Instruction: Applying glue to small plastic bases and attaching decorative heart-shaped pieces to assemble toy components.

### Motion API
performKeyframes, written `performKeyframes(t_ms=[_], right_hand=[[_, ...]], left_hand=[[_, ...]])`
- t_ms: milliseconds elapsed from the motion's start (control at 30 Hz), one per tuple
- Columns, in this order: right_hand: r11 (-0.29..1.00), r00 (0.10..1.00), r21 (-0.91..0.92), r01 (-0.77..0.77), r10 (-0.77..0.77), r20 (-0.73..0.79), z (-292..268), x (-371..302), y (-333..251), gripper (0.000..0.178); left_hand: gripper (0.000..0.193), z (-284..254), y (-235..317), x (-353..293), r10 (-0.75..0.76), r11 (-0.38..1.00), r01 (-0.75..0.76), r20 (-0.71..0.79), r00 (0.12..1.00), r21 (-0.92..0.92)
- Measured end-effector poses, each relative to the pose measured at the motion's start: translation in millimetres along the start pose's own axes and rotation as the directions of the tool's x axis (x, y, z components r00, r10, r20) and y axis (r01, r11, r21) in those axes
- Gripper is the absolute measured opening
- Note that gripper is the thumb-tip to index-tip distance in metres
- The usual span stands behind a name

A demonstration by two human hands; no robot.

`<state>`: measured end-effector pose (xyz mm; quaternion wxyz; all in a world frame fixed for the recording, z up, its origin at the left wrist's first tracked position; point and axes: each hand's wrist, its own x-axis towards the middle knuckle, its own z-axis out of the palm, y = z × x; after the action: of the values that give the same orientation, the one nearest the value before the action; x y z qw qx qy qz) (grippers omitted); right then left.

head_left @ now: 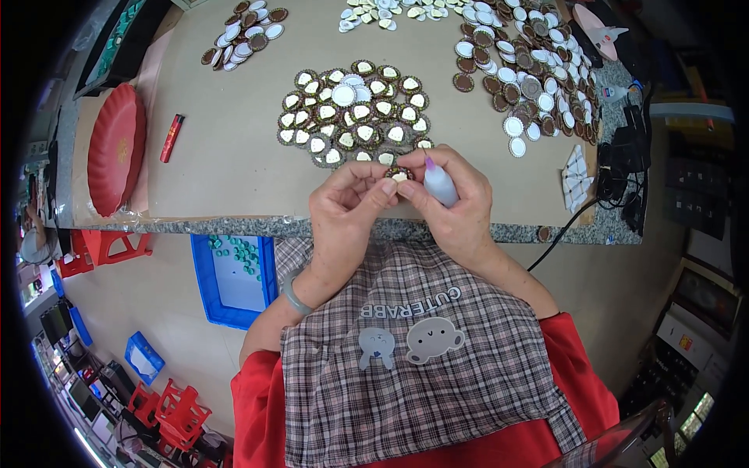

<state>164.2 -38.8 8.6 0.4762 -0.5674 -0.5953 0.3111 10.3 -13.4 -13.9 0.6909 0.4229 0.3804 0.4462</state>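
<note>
In front of my chest, over the table's near edge, both hands meet at a small brown scalloped disc (400,175) with a cream piece on its face. My left hand (349,193) pinches it from the left between thumb and fingers. On the other side, my right hand (460,204) presses its thumb and finger to the same disc. Tucked in that hand is a squeeze bottle (440,186), whitish with a purple nozzle pointing away from me. Just beyond my fingers lies a cluster of similar discs (361,111) bearing cream pieces, with a few white-faced ones on top.
Brown and white discs (538,70) are heaped at the far right, a smaller pile (243,35) at the far left, and cream pieces (382,12) at the back. A red tray (115,150) and red lighter-like stick (172,139) lie left. Below the edge stands a blue bin (234,292).
</note>
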Motion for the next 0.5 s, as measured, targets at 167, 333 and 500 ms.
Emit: performKeyframes(t_ms=[167, 333, 500], right_hand=[[0.902, 0.927, 0.251, -0.352, 0.299, 0.226, -18, 13, 9, 0.021], [0.862, 0.905, 0.345, -0.372, 0.256, 0.339, -22, 16, 8, 0.020], [0.612, 0.863, 0.609, -0.505, 0.354, 0.361, -22, 13, 9, 0.019]], left_hand=[[0.013, -3, 1, 3, -0.071, 0.997, 0.072, 0.022, 0.997, -0.021], [0.014, -13, 7, 7, -0.211, 0.955, 0.237, 0.153, 0.966, -0.177], [0.013, -11, 13, 6, -0.307, 0.876, 0.351, 0.179, 0.935, -0.330]])
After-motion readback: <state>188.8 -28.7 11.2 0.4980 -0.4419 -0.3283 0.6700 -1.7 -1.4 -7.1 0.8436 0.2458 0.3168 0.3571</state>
